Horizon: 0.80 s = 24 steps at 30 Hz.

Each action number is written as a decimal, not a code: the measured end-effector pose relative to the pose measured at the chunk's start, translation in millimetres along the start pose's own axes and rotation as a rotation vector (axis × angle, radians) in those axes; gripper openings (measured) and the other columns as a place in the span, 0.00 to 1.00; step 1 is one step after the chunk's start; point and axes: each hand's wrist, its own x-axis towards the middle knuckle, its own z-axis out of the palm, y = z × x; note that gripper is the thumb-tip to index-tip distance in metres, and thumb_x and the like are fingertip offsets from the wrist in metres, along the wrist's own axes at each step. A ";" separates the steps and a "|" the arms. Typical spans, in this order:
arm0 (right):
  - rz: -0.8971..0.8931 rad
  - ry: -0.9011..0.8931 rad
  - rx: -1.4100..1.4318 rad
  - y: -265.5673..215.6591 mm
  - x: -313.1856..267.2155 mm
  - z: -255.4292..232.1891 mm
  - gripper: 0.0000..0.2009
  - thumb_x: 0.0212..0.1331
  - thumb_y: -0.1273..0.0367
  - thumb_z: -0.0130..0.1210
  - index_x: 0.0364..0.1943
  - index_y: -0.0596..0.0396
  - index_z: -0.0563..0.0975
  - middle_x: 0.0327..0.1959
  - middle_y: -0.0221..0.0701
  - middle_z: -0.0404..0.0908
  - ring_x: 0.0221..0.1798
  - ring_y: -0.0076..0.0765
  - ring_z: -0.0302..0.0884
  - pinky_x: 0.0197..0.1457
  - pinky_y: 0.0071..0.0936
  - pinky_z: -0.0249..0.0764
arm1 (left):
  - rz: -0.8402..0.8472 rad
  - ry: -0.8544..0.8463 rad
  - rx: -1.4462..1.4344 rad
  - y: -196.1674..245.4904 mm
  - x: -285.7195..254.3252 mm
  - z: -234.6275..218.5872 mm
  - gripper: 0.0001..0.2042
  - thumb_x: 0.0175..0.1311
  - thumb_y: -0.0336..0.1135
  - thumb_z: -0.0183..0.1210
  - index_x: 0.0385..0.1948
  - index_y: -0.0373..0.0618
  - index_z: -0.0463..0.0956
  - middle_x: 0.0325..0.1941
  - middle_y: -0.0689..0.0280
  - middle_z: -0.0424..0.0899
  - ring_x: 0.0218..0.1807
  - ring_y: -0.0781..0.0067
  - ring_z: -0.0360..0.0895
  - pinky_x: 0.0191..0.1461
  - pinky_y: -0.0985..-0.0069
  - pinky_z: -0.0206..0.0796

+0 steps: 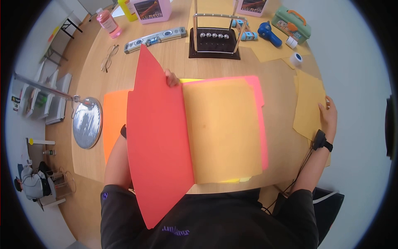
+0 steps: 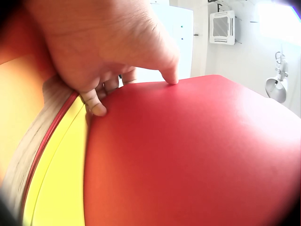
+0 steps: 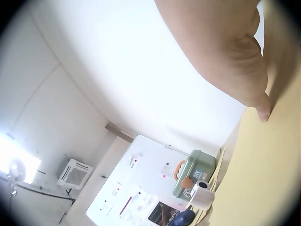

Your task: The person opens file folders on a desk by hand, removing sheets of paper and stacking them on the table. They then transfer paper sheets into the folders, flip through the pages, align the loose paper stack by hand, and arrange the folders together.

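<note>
A red folder (image 1: 157, 133) lies spread in front of me, its left cover raised and tilted. My left hand (image 1: 171, 78) grips the top edge of that cover. In the left wrist view the thumb (image 2: 169, 70) lies on the cover's outer face, with other fingers at its edge. Inside, on the right, rests a tan sheet (image 1: 224, 133), with a pink folder (image 1: 260, 120) showing around it and yellow edges behind. At the far right my right hand (image 1: 328, 114) rests on a stack of tan sheets (image 1: 309, 103), its thumb (image 3: 263, 110) touching the top one.
An orange folder (image 1: 114, 116) lies at left, near a round metal lamp (image 1: 87, 122). Toward the back are glasses (image 1: 108, 58), a spirit level (image 1: 155, 39), a Newton's cradle (image 1: 214, 45), a blue tool (image 1: 269, 34), white rolls (image 1: 296, 59) and a green box (image 1: 292, 24).
</note>
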 end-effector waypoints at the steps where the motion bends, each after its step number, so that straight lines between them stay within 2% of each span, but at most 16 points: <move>1: 0.000 0.000 0.001 13.9 7.3 4.4 0.29 0.64 0.65 0.65 0.69 0.56 0.70 0.61 0.46 0.77 0.62 0.43 0.77 0.61 0.38 0.75 | -0.006 0.019 -0.012 -1.6 0.2 3.5 0.15 0.79 0.47 0.48 0.42 0.43 0.69 0.35 0.66 0.67 0.38 0.64 0.67 0.40 0.60 0.68; 3: -0.207 0.072 0.010 54.3 23.8 18.2 0.29 0.62 0.60 0.66 0.67 0.50 0.73 0.59 0.45 0.80 0.61 0.47 0.79 0.63 0.39 0.75 | -0.022 0.059 -0.036 -1.3 -2.9 9.3 0.15 0.79 0.47 0.48 0.42 0.43 0.69 0.35 0.66 0.68 0.38 0.64 0.67 0.40 0.60 0.68; 4: -0.201 0.069 0.008 36.6 14.5 13.2 0.29 0.62 0.60 0.66 0.67 0.50 0.73 0.59 0.45 0.80 0.61 0.47 0.79 0.63 0.39 0.75 | -0.032 0.080 -0.052 -3.7 -2.5 13.2 0.15 0.79 0.47 0.49 0.42 0.43 0.69 0.35 0.66 0.68 0.38 0.64 0.67 0.40 0.60 0.68; 6: -0.341 0.323 -0.447 -11.3 -5.8 7.8 0.26 0.64 0.60 0.64 0.66 0.51 0.74 0.56 0.42 0.81 0.57 0.45 0.80 0.61 0.39 0.75 | -0.046 0.117 -0.091 -5.8 -1.1 16.6 0.15 0.79 0.47 0.49 0.42 0.42 0.69 0.35 0.66 0.68 0.38 0.64 0.67 0.41 0.59 0.68; 8: -0.414 0.270 -0.086 -69.7 -28.9 21.4 0.24 0.67 0.60 0.60 0.64 0.53 0.74 0.49 0.41 0.83 0.50 0.44 0.81 0.56 0.40 0.76 | -0.042 0.142 -0.123 -9.1 -1.4 21.6 0.15 0.79 0.47 0.49 0.42 0.42 0.69 0.35 0.66 0.68 0.38 0.64 0.68 0.41 0.59 0.68; 10: -0.302 -0.185 0.251 -151.7 -76.0 25.4 0.23 0.68 0.59 0.59 0.62 0.55 0.74 0.41 0.41 0.83 0.41 0.43 0.80 0.49 0.41 0.76 | -0.041 0.168 -0.134 -11.2 0.5 31.1 0.15 0.79 0.47 0.49 0.42 0.42 0.69 0.35 0.66 0.68 0.39 0.64 0.68 0.41 0.59 0.68; 12: -0.298 -0.472 0.260 -200.9 -116.2 32.5 0.24 0.66 0.59 0.60 0.62 0.54 0.74 0.32 0.36 0.80 0.34 0.37 0.78 0.43 0.37 0.75 | -0.054 0.186 -0.121 -2.8 1.1 31.8 0.15 0.79 0.47 0.50 0.41 0.42 0.69 0.35 0.66 0.69 0.39 0.63 0.68 0.41 0.59 0.68; 14: -0.513 -0.499 0.295 -210.9 -139.8 60.1 0.27 0.64 0.59 0.63 0.64 0.54 0.72 0.28 0.32 0.76 0.31 0.30 0.74 0.38 0.30 0.72 | -0.120 0.249 -0.145 0.2 -1.8 22.7 0.15 0.79 0.47 0.51 0.39 0.42 0.67 0.35 0.65 0.71 0.40 0.63 0.69 0.42 0.59 0.69; 15: -0.506 -0.497 0.308 -219.2 -151.0 63.2 0.27 0.64 0.59 0.63 0.64 0.54 0.72 0.28 0.32 0.76 0.31 0.30 0.74 0.38 0.30 0.72 | -0.132 0.250 -0.136 0.9 0.7 19.9 0.15 0.79 0.47 0.51 0.39 0.42 0.67 0.35 0.65 0.71 0.40 0.63 0.69 0.42 0.59 0.69; 17: -0.622 -0.413 0.189 -229.1 -165.8 61.6 0.27 0.62 0.63 0.65 0.63 0.55 0.71 0.25 0.30 0.73 0.29 0.26 0.72 0.36 0.28 0.70 | 0.006 0.005 0.133 -3.2 8.3 14.5 0.15 0.79 0.47 0.50 0.41 0.42 0.68 0.35 0.66 0.70 0.40 0.64 0.69 0.41 0.61 0.69; 18: -0.616 -0.413 0.188 -226.1 -165.1 63.4 0.27 0.62 0.63 0.65 0.63 0.55 0.71 0.25 0.30 0.73 0.29 0.26 0.72 0.36 0.28 0.70 | 0.002 0.003 0.130 -2.7 7.2 9.3 0.15 0.79 0.47 0.50 0.41 0.42 0.68 0.35 0.66 0.70 0.40 0.64 0.69 0.41 0.61 0.69; 20: -0.516 -0.471 0.398 -219.2 -157.6 71.7 0.27 0.60 0.67 0.66 0.63 0.56 0.70 0.23 0.29 0.69 0.27 0.27 0.70 0.34 0.27 0.68 | -0.063 -0.090 0.165 1.2 2.6 -0.5 0.15 0.79 0.47 0.50 0.42 0.43 0.68 0.36 0.66 0.69 0.41 0.65 0.69 0.40 0.63 0.69; 21: -0.514 -0.470 0.394 -215.6 -151.7 73.1 0.27 0.60 0.67 0.66 0.63 0.56 0.70 0.23 0.29 0.69 0.27 0.27 0.70 0.34 0.27 0.68 | -0.062 -0.092 0.161 1.1 4.2 8.6 0.15 0.79 0.47 0.50 0.42 0.43 0.68 0.36 0.66 0.69 0.41 0.65 0.69 0.40 0.63 0.69; 23: -0.467 -0.485 0.442 -208.5 -140.6 73.8 0.27 0.60 0.71 0.65 0.64 0.56 0.69 0.20 0.28 0.65 0.26 0.26 0.70 0.34 0.24 0.68 | -0.098 0.116 0.131 4.2 6.8 39.9 0.14 0.75 0.44 0.56 0.34 0.45 0.67 0.33 0.69 0.66 0.40 0.71 0.65 0.45 0.72 0.67; 24: -0.463 -0.481 0.436 -206.7 -139.2 72.7 0.27 0.60 0.71 0.65 0.64 0.56 0.69 0.20 0.28 0.65 0.26 0.26 0.70 0.34 0.24 0.68 | -0.098 0.112 0.124 4.1 4.5 43.5 0.14 0.75 0.44 0.56 0.34 0.45 0.67 0.33 0.69 0.66 0.40 0.71 0.65 0.45 0.72 0.67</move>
